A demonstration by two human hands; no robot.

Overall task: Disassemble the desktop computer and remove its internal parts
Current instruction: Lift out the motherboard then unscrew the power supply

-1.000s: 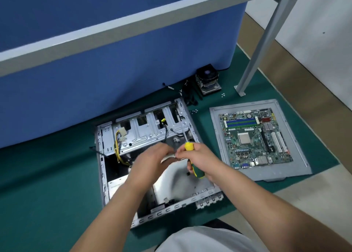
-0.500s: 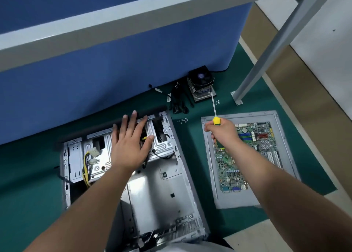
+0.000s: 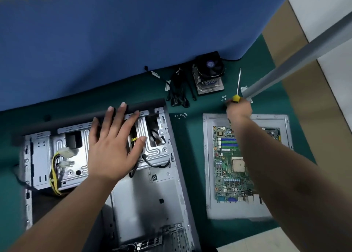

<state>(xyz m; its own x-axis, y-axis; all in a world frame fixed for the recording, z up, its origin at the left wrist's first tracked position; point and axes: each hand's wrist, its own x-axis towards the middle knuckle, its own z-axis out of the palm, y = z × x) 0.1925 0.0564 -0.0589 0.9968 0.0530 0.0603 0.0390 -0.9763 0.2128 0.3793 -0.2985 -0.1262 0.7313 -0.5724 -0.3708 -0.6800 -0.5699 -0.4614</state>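
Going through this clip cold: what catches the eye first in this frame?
The opened computer case at lower left, with the left hand spread flat on its drive cage. To its right the removed motherboard lies on a grey panel. Beyond it, the right hand grips a yellow-handled screwdriver near the cooler fan.

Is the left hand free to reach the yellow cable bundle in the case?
Probably yes: the left hand lies open on the drive cage, and the yellow cable bundle sits uncovered beside it.
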